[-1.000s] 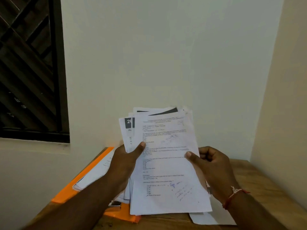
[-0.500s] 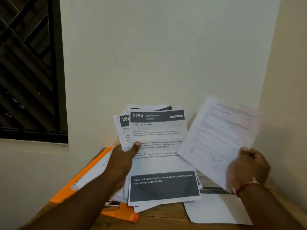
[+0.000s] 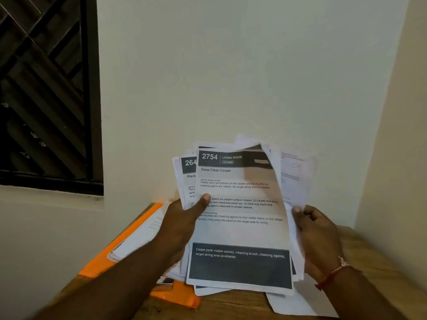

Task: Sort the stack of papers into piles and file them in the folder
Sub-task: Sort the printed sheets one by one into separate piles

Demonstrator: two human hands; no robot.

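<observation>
My left hand (image 3: 182, 225) holds a fanned stack of printed papers (image 3: 240, 229) upright above the table, its thumb pressed on the front sheet headed "2754 Living Room, Deep Clean Carpet". My right hand (image 3: 316, 232) pinches a white sheet (image 3: 293, 181) at the stack's right edge, turned nearly edge-on behind the front sheet. An orange folder (image 3: 104, 262) lies open on the table at the left, with white sheets (image 3: 143, 234) resting on it. The stack hides part of the folder.
The wooden table (image 3: 231, 306) sits in a corner, with cream walls close behind and to the right. A dark wooden window frame (image 3: 46, 93) fills the upper left. Loose white paper (image 3: 298, 303) lies flat on the table under my right wrist.
My right hand pulled the handwritten top sheet off to the right, exposing the "2754" sheet, then brought a sheet back to the stack's right edge. The left hand stayed in place.
</observation>
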